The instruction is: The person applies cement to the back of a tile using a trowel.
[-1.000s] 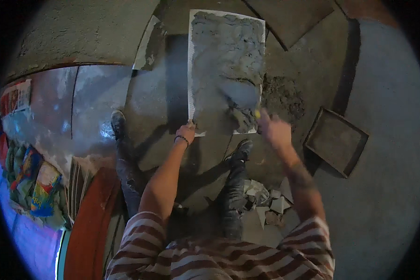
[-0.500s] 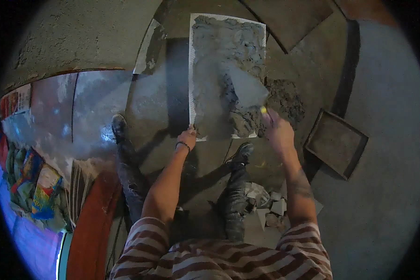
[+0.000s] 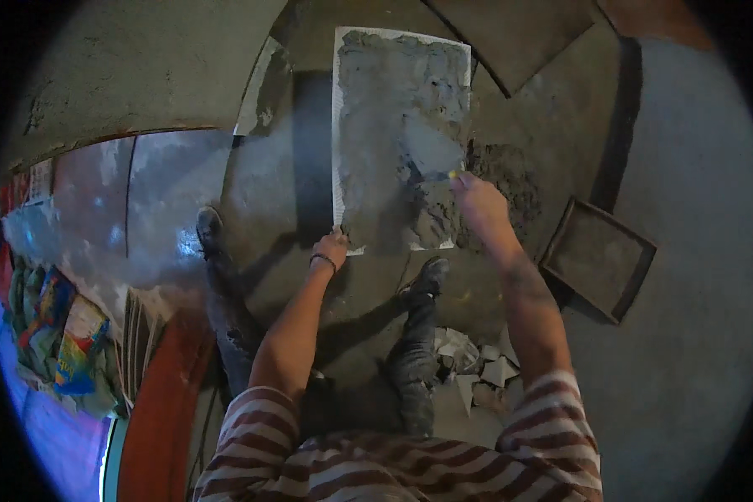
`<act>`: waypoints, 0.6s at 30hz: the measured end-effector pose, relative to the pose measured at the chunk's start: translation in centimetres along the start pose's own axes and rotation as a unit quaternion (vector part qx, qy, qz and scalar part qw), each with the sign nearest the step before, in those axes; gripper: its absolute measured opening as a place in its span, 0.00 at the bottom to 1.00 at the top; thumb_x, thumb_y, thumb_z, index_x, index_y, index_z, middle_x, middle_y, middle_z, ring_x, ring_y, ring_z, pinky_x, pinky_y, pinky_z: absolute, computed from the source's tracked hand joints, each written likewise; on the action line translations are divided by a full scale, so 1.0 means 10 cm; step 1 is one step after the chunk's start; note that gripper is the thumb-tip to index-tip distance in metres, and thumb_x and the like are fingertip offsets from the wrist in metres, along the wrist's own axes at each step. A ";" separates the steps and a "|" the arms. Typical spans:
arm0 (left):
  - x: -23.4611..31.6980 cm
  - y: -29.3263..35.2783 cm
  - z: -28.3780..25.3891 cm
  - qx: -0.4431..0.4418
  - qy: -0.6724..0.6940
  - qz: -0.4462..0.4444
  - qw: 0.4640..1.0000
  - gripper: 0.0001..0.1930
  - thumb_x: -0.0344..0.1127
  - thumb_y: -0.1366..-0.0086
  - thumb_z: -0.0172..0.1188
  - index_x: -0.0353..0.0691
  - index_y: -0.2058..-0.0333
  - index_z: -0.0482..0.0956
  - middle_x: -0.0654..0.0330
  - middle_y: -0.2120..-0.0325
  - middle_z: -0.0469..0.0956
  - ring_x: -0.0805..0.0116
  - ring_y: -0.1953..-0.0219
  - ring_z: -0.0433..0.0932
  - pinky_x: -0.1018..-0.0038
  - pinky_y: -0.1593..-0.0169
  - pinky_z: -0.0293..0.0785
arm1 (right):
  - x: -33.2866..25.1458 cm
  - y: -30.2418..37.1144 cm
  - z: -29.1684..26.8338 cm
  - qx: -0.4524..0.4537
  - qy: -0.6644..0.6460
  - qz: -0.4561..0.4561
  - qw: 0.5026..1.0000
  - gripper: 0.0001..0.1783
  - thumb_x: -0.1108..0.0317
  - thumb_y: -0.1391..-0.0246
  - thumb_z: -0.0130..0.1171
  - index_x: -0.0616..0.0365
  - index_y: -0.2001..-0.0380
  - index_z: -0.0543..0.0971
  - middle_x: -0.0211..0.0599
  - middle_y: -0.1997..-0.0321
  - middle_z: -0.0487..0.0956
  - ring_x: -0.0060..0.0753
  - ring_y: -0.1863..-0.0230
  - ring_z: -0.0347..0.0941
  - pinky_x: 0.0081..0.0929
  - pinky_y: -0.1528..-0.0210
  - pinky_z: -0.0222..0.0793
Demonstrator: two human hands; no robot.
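A large rectangular tile (image 3: 336, 159) with a white edge lies before me, its upper face spread with wet grey mortar (image 3: 375, 100). My left hand (image 3: 330, 248) is closed on the tile's near left corner. In my right hand (image 3: 482, 207) is the yellow-tipped handle of a trowel (image 3: 434, 145), the fingers wrapped round it. The trowel's blade rests against the mortar near the tile's right side and is partly smeared with it. Thicker, rougher mortar lies below the blade, towards the near right corner.
Spilled mortar (image 3: 506, 188) lies right of the tile. Further right sits a shallow square tray (image 3: 598, 261). Broken tile pieces (image 3: 468, 360) are heaped by my right leg. Crumpled bags (image 3: 79, 335) and a reddish curved panel (image 3: 163, 410) are at the left. A flat board (image 3: 519, 33) is at the far right.
My right hand has moved away from me and to the left with the trowel, whose blade has turned over the mortar. My left hand stays at the tile's corner.
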State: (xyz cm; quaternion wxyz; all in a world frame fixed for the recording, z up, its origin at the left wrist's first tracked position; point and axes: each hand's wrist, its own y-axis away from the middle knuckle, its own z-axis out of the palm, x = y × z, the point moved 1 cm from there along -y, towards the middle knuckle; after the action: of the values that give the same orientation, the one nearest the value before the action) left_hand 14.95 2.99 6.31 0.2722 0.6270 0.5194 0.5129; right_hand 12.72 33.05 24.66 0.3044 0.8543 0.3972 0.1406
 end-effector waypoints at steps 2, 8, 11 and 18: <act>0.04 0.07 0.04 0.000 0.007 0.014 1.000 0.22 0.46 0.35 0.39 0.42 0.47 0.64 0.48 0.57 0.75 0.46 0.54 0.73 0.57 0.49 0.68 | 0.02 -0.05 -0.01 0.013 -0.010 -0.018 1.000 0.22 0.47 0.42 0.44 0.50 0.56 0.76 0.50 0.65 0.78 0.56 0.61 0.73 0.45 0.60 0.68; -0.25 0.03 0.03 0.072 0.080 -0.022 0.994 0.20 0.51 0.37 0.47 0.47 0.53 0.75 0.46 0.58 0.76 0.45 0.53 0.73 0.60 0.49 0.69 | -0.16 0.50 0.06 0.033 -0.075 -0.009 0.997 0.22 0.48 0.42 0.43 0.47 0.55 0.75 0.49 0.66 0.78 0.56 0.61 0.73 0.46 0.61 0.69; -0.20 -0.05 0.13 0.062 0.045 -0.012 0.997 0.20 0.51 0.37 0.46 0.49 0.52 0.74 0.47 0.57 0.75 0.45 0.53 0.72 0.61 0.49 0.69 | -0.10 0.29 0.22 0.024 -0.070 0.001 0.997 0.21 0.48 0.42 0.43 0.47 0.54 0.75 0.50 0.64 0.78 0.55 0.59 0.73 0.46 0.59 0.69; -0.16 0.00 0.01 -0.003 -0.004 0.016 1.000 0.26 0.47 0.33 0.35 0.38 0.42 0.59 0.45 0.55 0.73 0.47 0.52 0.73 0.57 0.49 0.68 | 0.03 0.54 0.38 0.030 -0.096 -0.009 0.995 0.20 0.49 0.40 0.41 0.49 0.57 0.75 0.52 0.67 0.78 0.59 0.61 0.72 0.48 0.60 0.68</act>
State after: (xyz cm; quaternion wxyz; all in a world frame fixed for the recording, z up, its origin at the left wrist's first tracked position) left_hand 15.19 1.49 5.70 0.2682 0.6367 0.5064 0.5160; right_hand 17.94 28.99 25.17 0.3163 0.8691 0.3777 0.0435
